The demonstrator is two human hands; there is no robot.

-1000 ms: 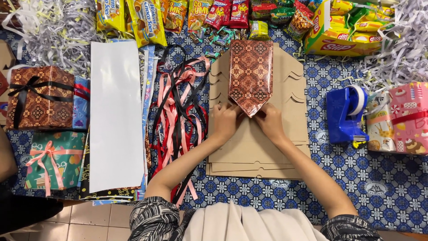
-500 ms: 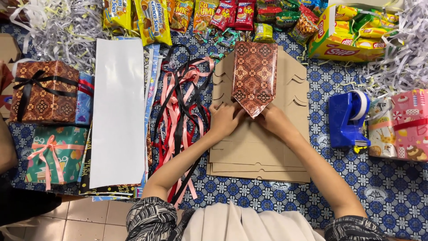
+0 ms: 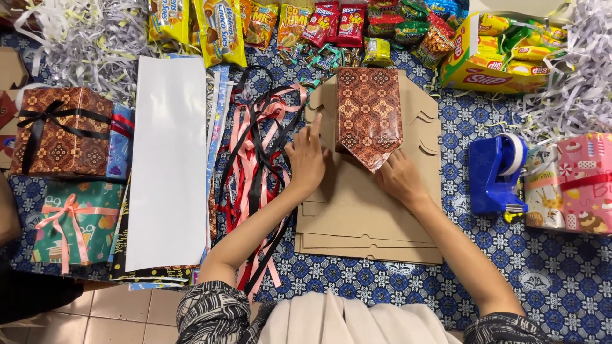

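Observation:
A box wrapped in brown batik-patterned paper [image 3: 368, 114] lies on a stack of flat cardboard cut-outs [image 3: 370, 223], its folded end flap pointing toward me. My right hand [image 3: 401, 179] has its curled fingers on the tip of that flap and presses it down. My left hand [image 3: 308, 159] rests flat on the cardboard just left of the box, with its fingers apart and nothing in them. A tangle of pink, red and black ribbons [image 3: 255, 165] lies right beside the left hand.
A long white sheet [image 3: 167, 159] lies left of the ribbons, beside a brown gift with a black bow [image 3: 60, 130] and a green gift [image 3: 70, 229]. A blue tape dispenser [image 3: 494, 172] and a pink gift [image 3: 577, 185] stand right. Snack packets [image 3: 217, 28] and shredded paper [image 3: 83, 38] line the back.
My left hand has come off the flap and moved left onto the cardboard with its fingers spread. The right hand stays at the flap's tip. The camera view has shifted slightly.

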